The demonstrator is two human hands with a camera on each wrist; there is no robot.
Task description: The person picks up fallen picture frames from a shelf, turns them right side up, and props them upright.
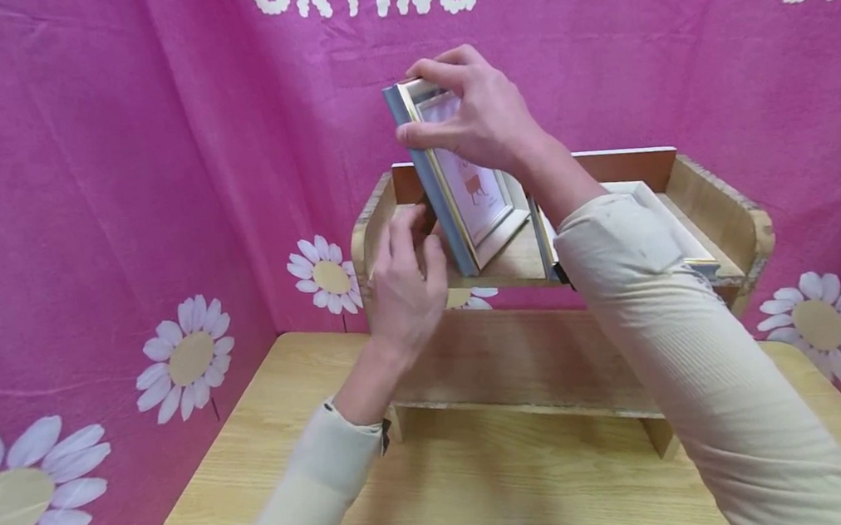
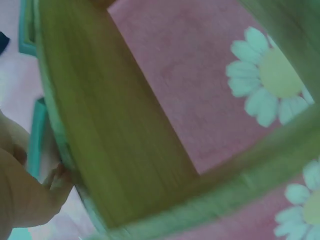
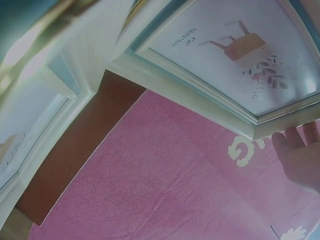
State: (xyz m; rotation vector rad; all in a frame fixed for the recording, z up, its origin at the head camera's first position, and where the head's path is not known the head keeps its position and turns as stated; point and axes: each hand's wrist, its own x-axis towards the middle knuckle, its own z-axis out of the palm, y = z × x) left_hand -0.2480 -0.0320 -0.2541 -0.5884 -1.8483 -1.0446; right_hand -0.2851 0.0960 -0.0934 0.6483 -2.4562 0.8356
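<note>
In the head view, a picture frame (image 1: 489, 206) with a pale gold border and blue-grey edge stands tilted at the left part of a small wooden shelf (image 1: 715, 195). My right hand (image 1: 486, 111) grips its upper part, thumb on the near side and fingers over the top edge. The right wrist view shows a plant-in-a-stand print (image 3: 245, 50) inside it, with right fingertips (image 3: 295, 145) at its border. Beside the frame's lower left edge is my left hand (image 1: 407, 284), fingers loosely bent at the shelf's left end. Its fingertips are partly hidden.
A second picture frame (image 1: 655, 200) lies at the shelf's right, partly behind my right sleeve (image 1: 631, 261). The shelf stands on a wooden table (image 1: 258, 468). Close behind hangs a pink cloth (image 1: 226, 104) with daisies and white lettering.
</note>
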